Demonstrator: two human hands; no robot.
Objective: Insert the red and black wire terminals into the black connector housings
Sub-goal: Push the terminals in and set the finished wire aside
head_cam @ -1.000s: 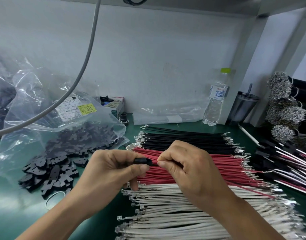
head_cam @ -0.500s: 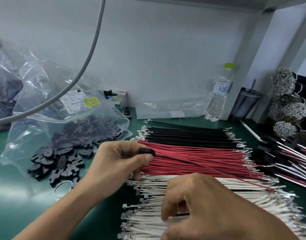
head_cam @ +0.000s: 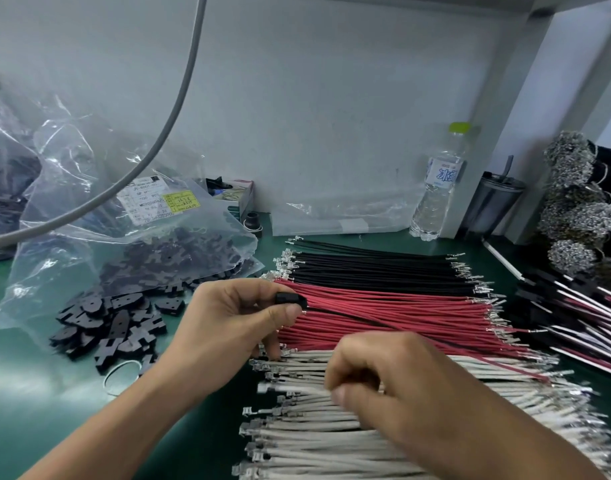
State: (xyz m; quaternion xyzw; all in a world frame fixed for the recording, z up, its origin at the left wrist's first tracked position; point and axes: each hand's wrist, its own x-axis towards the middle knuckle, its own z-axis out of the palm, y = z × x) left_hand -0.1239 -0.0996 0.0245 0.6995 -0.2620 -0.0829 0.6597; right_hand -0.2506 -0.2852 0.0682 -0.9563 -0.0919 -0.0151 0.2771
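Note:
My left hand [head_cam: 241, 323] pinches a small black connector housing [head_cam: 290, 299] between thumb and forefinger, above the left ends of the red wires [head_cam: 401, 317]. A wire runs from the housing to the right across the red row. Behind the red wires lies a row of black wires [head_cam: 383, 268], in front a row of white wires [head_cam: 331, 441]. My right hand [head_cam: 408, 386] hovers over the white wires with fingers curled down onto them; it is blurred, and whether it grips a wire is unclear. Loose black housings [head_cam: 117, 327] lie on the green mat at left.
A clear plastic bag [head_cam: 99, 237] of black parts sits at left under a grey cable [head_cam: 172, 123]. A water bottle [head_cam: 439, 188] and a metal cup [head_cam: 494, 202] stand at the back. Finished wire assemblies [head_cam: 584, 317] and terminal reels [head_cam: 574, 202] fill the right side.
My right hand left the housing and dropped down to the white wires near me. My left hand keeps the housing in about the same place.

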